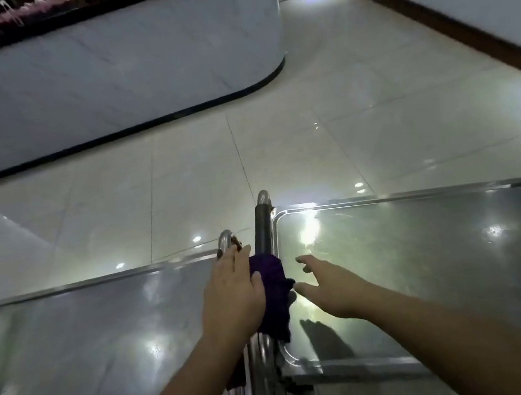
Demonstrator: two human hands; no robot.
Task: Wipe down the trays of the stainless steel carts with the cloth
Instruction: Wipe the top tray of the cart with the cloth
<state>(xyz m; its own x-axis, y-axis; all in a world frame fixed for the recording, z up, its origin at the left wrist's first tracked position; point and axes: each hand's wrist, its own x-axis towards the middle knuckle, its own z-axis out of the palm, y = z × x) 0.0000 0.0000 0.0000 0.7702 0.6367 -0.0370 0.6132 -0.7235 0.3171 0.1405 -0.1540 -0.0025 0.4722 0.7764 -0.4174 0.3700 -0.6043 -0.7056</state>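
Note:
Two stainless steel carts stand side by side, their handles meeting in the middle. The left cart's top tray and the right cart's top tray both shine with reflections. A dark purple cloth lies over the handles between them. My left hand rests flat on the cloth's left side, pressing it down. Just right of the cloth, my right hand hovers over the right tray with fingers spread, its thumb close to the cloth's edge.
A curved white counter with a black base stands ahead on the left. Glossy pale floor tiles stretch in front of the carts. A wall with a dark wooden skirting runs along the right.

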